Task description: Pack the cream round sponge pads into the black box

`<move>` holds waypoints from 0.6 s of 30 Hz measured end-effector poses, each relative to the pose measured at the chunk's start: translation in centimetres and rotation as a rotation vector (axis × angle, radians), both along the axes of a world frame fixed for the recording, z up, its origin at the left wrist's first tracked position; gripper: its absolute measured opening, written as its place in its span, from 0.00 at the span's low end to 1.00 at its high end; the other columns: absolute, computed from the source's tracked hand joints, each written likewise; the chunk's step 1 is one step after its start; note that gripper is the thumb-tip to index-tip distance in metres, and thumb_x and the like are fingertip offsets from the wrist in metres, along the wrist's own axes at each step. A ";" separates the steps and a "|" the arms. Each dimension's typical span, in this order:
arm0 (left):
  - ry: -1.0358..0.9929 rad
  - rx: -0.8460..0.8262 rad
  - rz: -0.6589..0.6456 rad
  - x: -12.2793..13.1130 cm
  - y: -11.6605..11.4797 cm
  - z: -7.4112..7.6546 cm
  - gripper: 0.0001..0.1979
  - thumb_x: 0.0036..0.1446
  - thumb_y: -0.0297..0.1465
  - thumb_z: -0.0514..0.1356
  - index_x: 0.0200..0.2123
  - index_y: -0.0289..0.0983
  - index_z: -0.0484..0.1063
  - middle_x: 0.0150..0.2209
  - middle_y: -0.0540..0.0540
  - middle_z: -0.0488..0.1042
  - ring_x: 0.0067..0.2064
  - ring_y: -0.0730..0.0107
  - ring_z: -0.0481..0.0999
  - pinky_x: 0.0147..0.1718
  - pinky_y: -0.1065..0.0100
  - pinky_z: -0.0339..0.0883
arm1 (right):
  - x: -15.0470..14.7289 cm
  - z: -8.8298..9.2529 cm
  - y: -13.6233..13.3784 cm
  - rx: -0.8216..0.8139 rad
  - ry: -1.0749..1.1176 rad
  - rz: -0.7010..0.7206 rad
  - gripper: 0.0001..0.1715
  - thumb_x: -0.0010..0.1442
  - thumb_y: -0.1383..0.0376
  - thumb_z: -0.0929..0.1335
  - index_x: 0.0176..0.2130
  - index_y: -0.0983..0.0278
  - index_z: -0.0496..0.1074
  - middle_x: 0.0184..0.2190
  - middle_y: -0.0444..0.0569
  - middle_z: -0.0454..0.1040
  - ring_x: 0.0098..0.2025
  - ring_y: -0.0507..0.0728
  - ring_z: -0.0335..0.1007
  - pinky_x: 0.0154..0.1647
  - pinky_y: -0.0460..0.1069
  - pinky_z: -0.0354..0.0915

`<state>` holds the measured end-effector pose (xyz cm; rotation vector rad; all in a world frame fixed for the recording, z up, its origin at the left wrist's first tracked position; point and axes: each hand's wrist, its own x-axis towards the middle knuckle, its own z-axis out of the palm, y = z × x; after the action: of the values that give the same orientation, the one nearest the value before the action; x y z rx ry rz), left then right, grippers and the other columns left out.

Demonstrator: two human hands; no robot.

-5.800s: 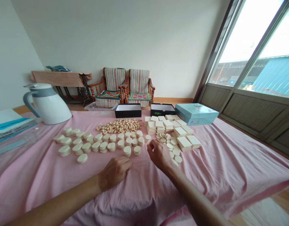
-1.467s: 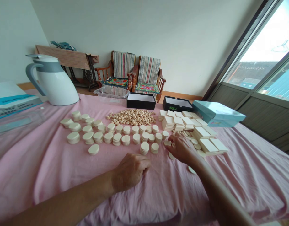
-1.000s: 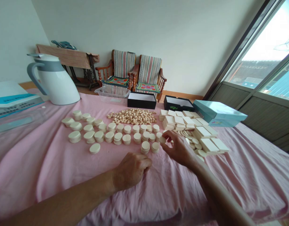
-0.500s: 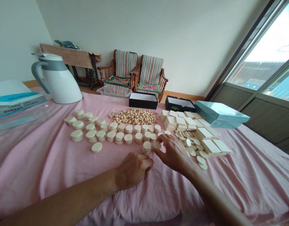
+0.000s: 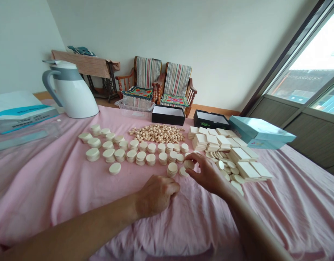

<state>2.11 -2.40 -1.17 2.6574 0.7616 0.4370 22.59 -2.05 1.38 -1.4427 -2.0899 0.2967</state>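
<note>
First: From the head camera, what does your right hand (image 5: pixel 209 174) have?

Second: A pale round disc (image 5: pixel 189 164), pinched between thumb and forefinger, which stand apart by only the disc's breadth. Whether it is a single piece, I cannot tell.

First: And your left hand (image 5: pixel 157 195)?

Second: It rests on the pink cloth (image 5: pixel 196 226), fingers curled in together, palm side hidden.

First: How does the disc look?

Second: Flat, plain and cream-coloured. You hold it at the right side of a low disc stack (image 5: pixel 182 172), partly covered from view; whether the two touch is unclear. A taller disc stack (image 5: pixel 172 169) stands just to the left.

First: What surrounds your hands?

Second: Rows of disc stacks (image 5: pixel 131 156) run off to your left, with a heap of small wooden pieces (image 5: pixel 157 134) behind them. To the right, loose discs (image 5: pixel 234 170) overlap beside stacked square tiles (image 5: pixel 239 154). A black box (image 5: pixel 167 119), a second black box (image 5: pixel 205 124) and a light blue box (image 5: pixel 260 132) line the far side. Nearer you, wrinkled cloth spreads between your forearms, and more runs past the tiles on the right.
</note>
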 end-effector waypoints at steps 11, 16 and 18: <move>-0.023 -0.007 0.005 0.0 0.0 -0.1 0.09 0.50 0.20 0.54 0.20 0.35 0.61 0.22 0.52 0.68 0.25 0.75 0.64 0.24 0.72 0.50 | -0.4 0.0 0.1 -0.059 -0.084 0.121 0.11 0.53 0.69 0.67 0.39 0.62 0.71 0.34 0.48 0.73 0.39 0.56 0.66 0.41 0.51 0.60; -0.031 -0.025 0.002 -0.1 -0.1 0.0 0.09 0.49 0.20 0.54 0.20 0.35 0.60 0.22 0.52 0.67 0.25 0.76 0.64 0.24 0.72 0.49 | -0.3 0.4 -0.1 -0.051 -0.079 0.138 0.14 0.52 0.69 0.68 0.41 0.61 0.70 0.36 0.48 0.74 0.40 0.56 0.67 0.41 0.51 0.61; -0.032 -0.016 0.000 -0.1 -0.1 -0.1 0.09 0.50 0.20 0.54 0.21 0.35 0.60 0.22 0.52 0.68 0.25 0.76 0.64 0.24 0.72 0.49 | 0.3 0.9 0.0 -0.041 -0.034 0.099 0.13 0.52 0.67 0.68 0.41 0.62 0.70 0.37 0.48 0.74 0.39 0.55 0.67 0.40 0.50 0.62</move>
<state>2.03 -2.48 -1.32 2.6290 0.7520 0.4704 22.87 -2.04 2.23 -1.3791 -2.1985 0.3586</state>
